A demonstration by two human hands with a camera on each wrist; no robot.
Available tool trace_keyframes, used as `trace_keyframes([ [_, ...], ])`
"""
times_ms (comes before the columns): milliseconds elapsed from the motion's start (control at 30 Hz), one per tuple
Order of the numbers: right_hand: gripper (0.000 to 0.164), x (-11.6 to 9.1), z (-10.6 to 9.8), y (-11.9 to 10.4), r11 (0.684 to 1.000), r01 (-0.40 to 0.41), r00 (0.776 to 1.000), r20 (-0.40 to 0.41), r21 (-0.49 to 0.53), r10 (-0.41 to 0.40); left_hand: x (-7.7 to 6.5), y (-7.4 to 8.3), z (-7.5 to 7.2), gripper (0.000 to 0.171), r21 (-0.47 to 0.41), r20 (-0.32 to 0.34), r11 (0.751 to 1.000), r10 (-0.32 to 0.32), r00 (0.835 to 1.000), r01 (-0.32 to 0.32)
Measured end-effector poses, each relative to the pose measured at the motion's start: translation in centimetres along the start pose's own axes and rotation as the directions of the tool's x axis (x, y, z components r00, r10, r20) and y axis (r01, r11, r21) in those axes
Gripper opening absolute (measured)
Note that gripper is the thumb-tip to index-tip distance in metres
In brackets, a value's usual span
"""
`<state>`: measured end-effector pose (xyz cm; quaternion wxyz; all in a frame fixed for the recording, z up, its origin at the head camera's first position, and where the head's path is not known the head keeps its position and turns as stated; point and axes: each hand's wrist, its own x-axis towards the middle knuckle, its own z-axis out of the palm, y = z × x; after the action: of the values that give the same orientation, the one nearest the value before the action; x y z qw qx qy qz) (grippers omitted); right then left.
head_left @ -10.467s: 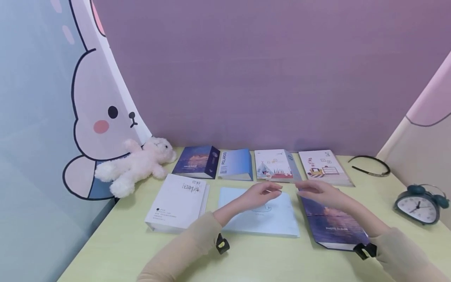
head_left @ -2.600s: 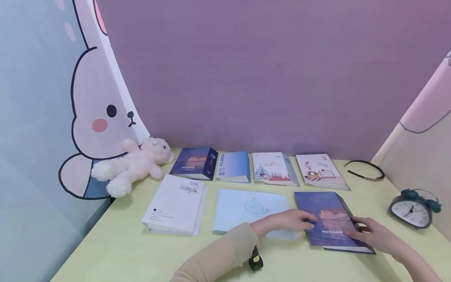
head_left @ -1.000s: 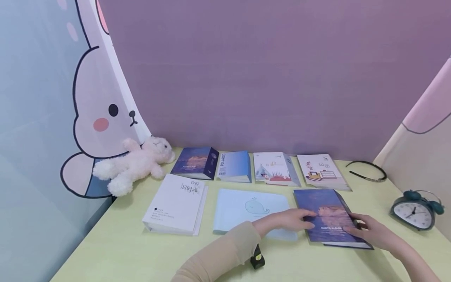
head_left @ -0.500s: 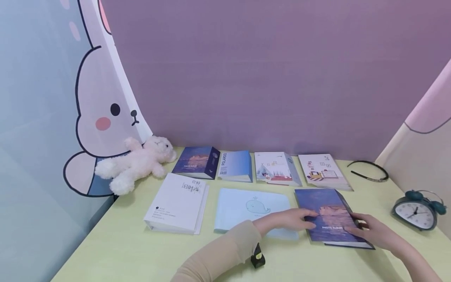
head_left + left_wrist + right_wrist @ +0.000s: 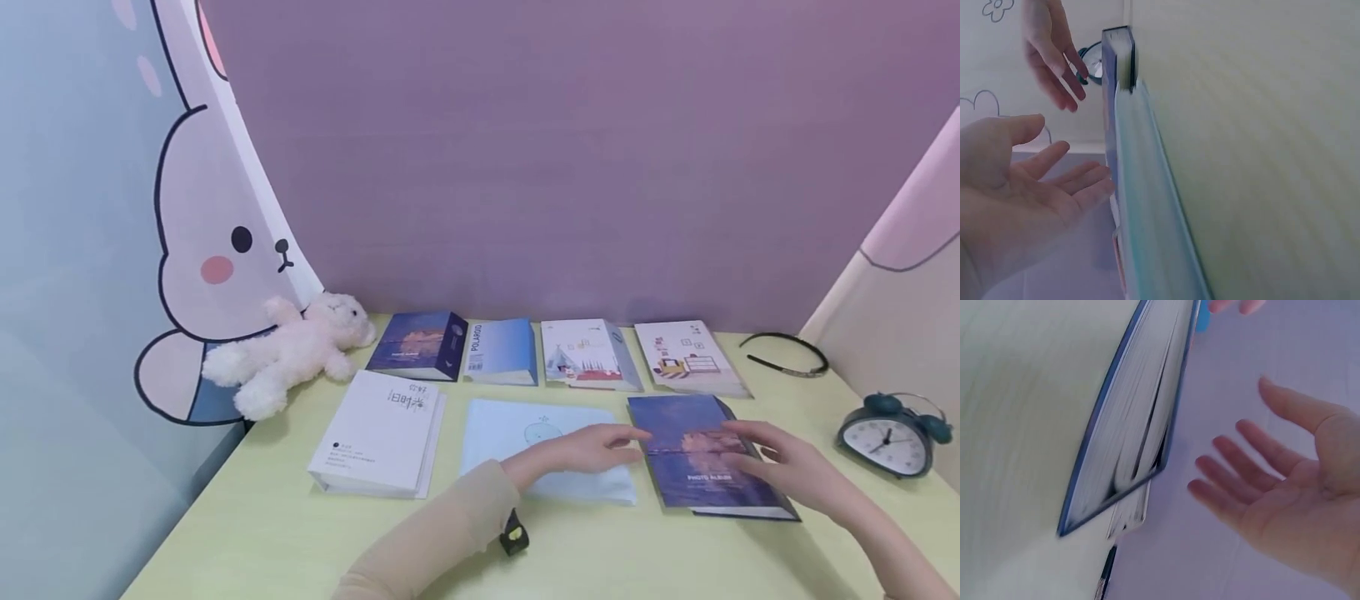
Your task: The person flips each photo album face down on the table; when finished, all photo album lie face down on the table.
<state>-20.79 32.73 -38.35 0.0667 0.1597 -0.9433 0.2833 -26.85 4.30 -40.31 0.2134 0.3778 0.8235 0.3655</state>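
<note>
A dark blue photo album [image 5: 678, 483] with a sunset sea cover lies at the front right. My right hand [image 5: 795, 471], fingers loosely bent, hovers over its right side; the right wrist view shows this hand [image 5: 1297, 481] apart from the album's page edges [image 5: 1135, 406]. Over the pale blue whale-print album [image 5: 495, 442] to its left is my left hand [image 5: 588, 450], its fingertips near the dark album's left edge. Seen from the left wrist, the left palm [image 5: 1022, 194] is bare, fingers spread beside the pale album's pages [image 5: 1154, 206].
A thick white album [image 5: 378, 433] lies front left. Behind stand a second sunset album [image 5: 408, 342], a blue Polaroid album [image 5: 501, 350] and two white illustrated albums [image 5: 581, 346]. A plush toy [image 5: 292, 354], a black headband [image 5: 787, 367] and an alarm clock [image 5: 888, 442] flank them.
Both hands have come up off the dark blue photo album. The left hand has shifted left over the whale album; the right hand has risen slightly. The albums stay in place.
</note>
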Motion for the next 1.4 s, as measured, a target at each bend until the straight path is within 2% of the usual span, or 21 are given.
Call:
trace_keyframes([
  [233,0.039,1.4,1.3,-2.9,0.980,0.091,0.995,0.011,0.176,-0.094,-2.9,-1.5,-2.8,0.040,-0.043,-0.148,0.997,0.060,0.987,-0.067],
  [367,0.037,2.6,2.5,-4.2,0.978,0.150,0.989,-0.009,0.146,-0.151,-4.6,-2.0,-4.2,0.039,-0.054,-0.205,0.995,0.067,0.976,-0.080],
  [567,0.041,4.3,4.2,-5.8,0.978,0.187,0.982,0.019,0.089,-0.189,-7.1,-2.9,-5.7,0.039,-0.105,-0.279,0.993,0.023,0.960,-0.055],
  [800,0.043,6.1,5.9,-7.6,0.962,0.261,0.962,0.059,0.075,-0.265,-9.4,-4.7,-6.6,0.042,-0.106,-0.336,0.994,-0.009,0.942,-0.028],
  [1133,0.048,7.9,8.4,-10.0,0.934,0.312,0.927,0.161,0.174,-0.340,-11.9,-6.9,-7.7,0.037,-0.096,-0.470,0.993,-0.104,0.877,0.066],
  [1300,0.046,8.6,9.6,-10.6,0.915,0.334,0.906,0.189,0.226,-0.378,-12.9,-7.9,-7.8,0.036,-0.103,-0.478,0.993,-0.105,0.872,0.062],
  [1400,0.045,8.9,10.2,-11.0,0.904,0.342,0.893,0.211,0.256,-0.397,-13.4,-8.4,-7.8,0.036,-0.112,-0.472,0.990,-0.131,0.872,0.088],
])
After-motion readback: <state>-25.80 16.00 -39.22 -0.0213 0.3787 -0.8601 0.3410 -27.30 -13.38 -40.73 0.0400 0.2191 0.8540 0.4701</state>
